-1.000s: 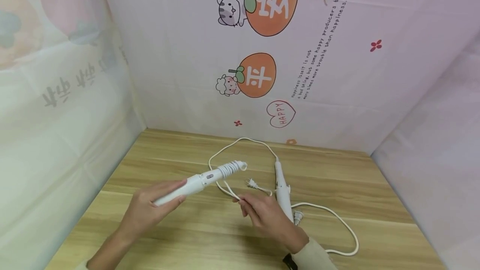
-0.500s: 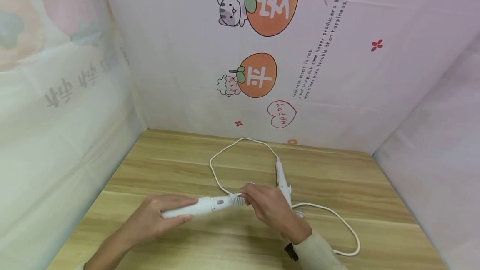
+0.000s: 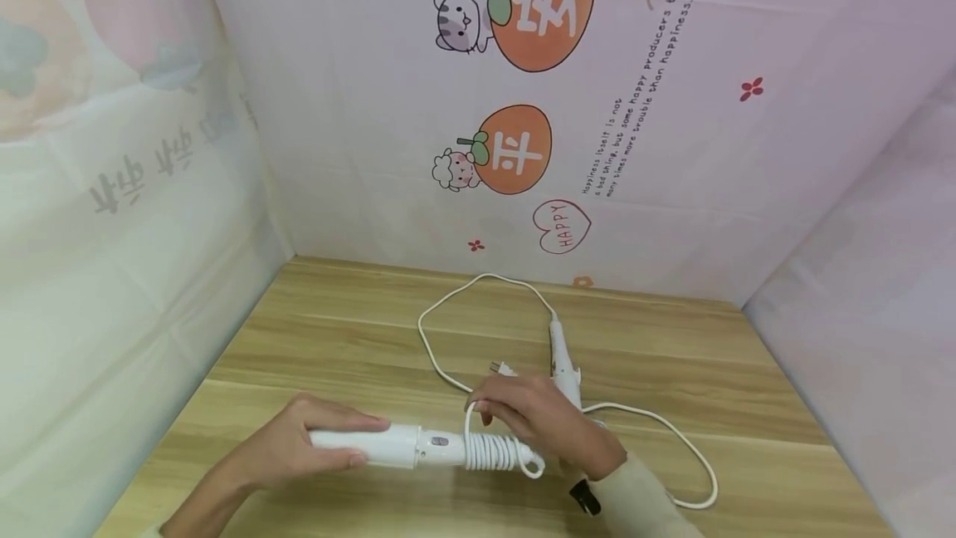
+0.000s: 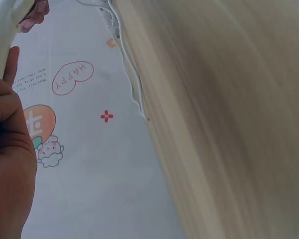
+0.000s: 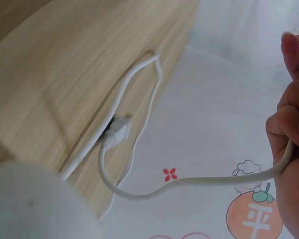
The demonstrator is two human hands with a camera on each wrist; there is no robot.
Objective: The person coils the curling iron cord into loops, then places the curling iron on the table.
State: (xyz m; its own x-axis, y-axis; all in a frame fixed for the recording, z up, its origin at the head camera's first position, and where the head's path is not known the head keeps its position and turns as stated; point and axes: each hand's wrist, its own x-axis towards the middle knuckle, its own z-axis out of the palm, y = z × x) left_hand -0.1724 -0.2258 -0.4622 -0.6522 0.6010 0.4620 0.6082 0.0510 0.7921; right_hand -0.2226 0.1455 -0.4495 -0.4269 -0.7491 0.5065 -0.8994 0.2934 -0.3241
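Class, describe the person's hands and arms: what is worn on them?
The left hand and right hand wear no gloves. The right sleeve is plain pale cream; a small black object, too unclear to name, appears beside it. Only a pale sliver of the left sleeve shows.

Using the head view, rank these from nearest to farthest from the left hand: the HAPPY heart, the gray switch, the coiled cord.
1. Gray switch: on the white appliance in the left hand.
2. Coiled cord: right of the switch, around that appliance.
3. HAPPY heart: printed on the back wall.
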